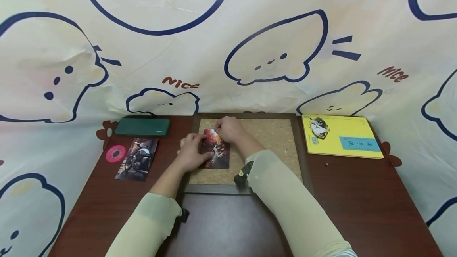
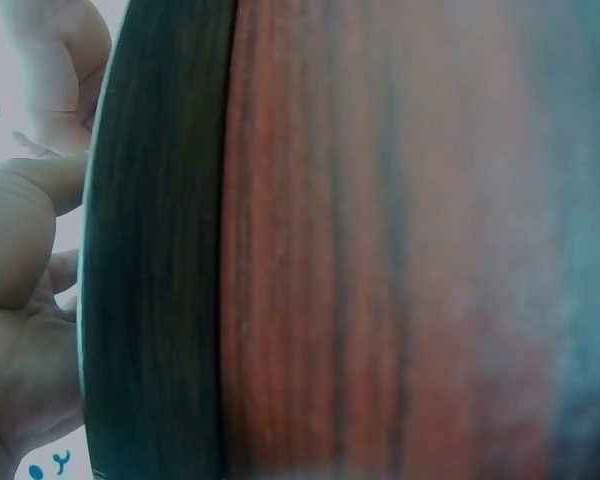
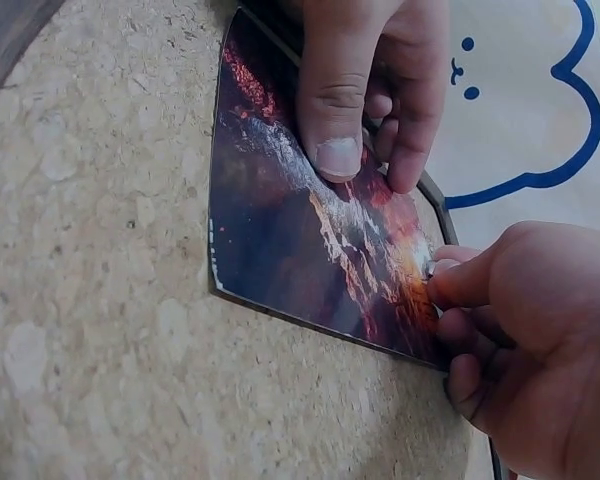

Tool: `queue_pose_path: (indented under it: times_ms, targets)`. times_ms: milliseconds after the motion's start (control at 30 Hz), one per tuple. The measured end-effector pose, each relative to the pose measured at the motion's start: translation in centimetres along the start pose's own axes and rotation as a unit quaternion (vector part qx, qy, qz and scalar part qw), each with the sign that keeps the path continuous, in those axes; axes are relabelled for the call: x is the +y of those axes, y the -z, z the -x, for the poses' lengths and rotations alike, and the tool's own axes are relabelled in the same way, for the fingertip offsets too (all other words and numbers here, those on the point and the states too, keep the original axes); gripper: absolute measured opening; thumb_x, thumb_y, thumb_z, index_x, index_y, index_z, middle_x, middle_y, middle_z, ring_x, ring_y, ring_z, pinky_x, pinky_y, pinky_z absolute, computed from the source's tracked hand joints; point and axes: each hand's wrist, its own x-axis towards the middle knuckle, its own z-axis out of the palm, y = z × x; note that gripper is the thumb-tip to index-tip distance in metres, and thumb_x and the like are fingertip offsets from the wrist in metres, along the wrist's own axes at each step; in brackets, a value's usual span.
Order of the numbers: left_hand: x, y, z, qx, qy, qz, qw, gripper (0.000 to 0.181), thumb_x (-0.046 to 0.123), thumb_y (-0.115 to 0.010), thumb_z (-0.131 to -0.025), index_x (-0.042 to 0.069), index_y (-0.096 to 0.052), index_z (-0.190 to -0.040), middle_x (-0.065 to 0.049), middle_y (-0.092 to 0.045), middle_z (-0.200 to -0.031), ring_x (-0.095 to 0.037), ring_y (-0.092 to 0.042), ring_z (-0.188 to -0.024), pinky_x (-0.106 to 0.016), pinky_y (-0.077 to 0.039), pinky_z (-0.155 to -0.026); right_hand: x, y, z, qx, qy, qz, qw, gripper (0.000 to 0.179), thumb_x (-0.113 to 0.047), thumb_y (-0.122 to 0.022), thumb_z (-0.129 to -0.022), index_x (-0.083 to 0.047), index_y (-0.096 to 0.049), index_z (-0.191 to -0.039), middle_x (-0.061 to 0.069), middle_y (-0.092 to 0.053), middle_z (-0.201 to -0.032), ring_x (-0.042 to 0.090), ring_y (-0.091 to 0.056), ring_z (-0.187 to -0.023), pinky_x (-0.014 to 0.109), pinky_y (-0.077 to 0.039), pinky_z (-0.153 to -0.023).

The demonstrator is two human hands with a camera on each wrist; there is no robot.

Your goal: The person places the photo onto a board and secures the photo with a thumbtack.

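1. The left hand [image 1: 191, 154], thumb and finger spread, is pressing a photo [image 1: 217, 158] mid-frame.
2. The right hand [image 1: 230, 129] is pinching a tiny shiny thing [image 3: 430, 268], too small to name, by the photo's top edge.
3. The photo is lying on one cork board [image 1: 273, 135], which is resting on a brown table [image 1: 342, 197].
4. Cartoon-printed cloth [image 1: 210, 56] is hanging behind, across the upper frame.
5. Lying at left: one other photo [image 1: 137, 160], one pink roll [image 1: 108, 154], one green case [image 1: 143, 126]; at right, one yellow book [image 1: 348, 127].
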Motion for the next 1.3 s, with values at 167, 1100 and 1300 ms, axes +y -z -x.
queue_pose_path:
  times_ms: [167, 1100, 1300]
  targets:
    - [0.1, -0.2, 0.0, 0.005, 0.0, -0.001, 1.0, 0.072, 0.04, -0.079, -0.091, 0.012, -0.051, -0.151, -0.015, -0.04, -0.149, -0.041, -0.027, -0.139, -0.068, -0.029, -0.1, 0.0, 0.2, -0.1, -0.015, -0.016, -0.015, 0.9997, 0.017, -0.022, -0.062, -0.103, -0.018, -0.078, -0.096, -0.004, -0.07, -0.09, 0.015, -0.062, -0.082, 0.031, -0.05, -0.076]
    - [0.3, 0.0, 0.1, 0.003, -0.002, 0.0, 1.0, 0.073, 0.042, -0.08, -0.09, 0.014, -0.051, -0.152, -0.014, -0.039, -0.15, -0.041, -0.027, -0.139, -0.066, -0.029, -0.101, 0.5, 0.0, -0.3, -0.016, -0.041, -0.046, 0.998, 0.018, -0.022, -0.062, -0.104, -0.016, -0.078, -0.101, -0.001, -0.071, -0.098, 0.017, -0.063, -0.088, 0.033, -0.051, -0.08]
    - [0.2, 0.0, 0.1, 0.002, -0.001, 0.001, 1.0, 0.073, 0.041, -0.079, -0.091, 0.014, -0.05, -0.152, -0.014, -0.039, -0.15, -0.041, -0.026, -0.139, -0.066, -0.029, -0.1, 1.1, -0.5, -0.5, 0.0, -0.016, -0.059, 0.9982, 0.015, -0.018, -0.062, -0.101, -0.016, -0.077, -0.101, 0.0, -0.071, -0.098, 0.018, -0.063, -0.089, 0.034, -0.051, -0.08]
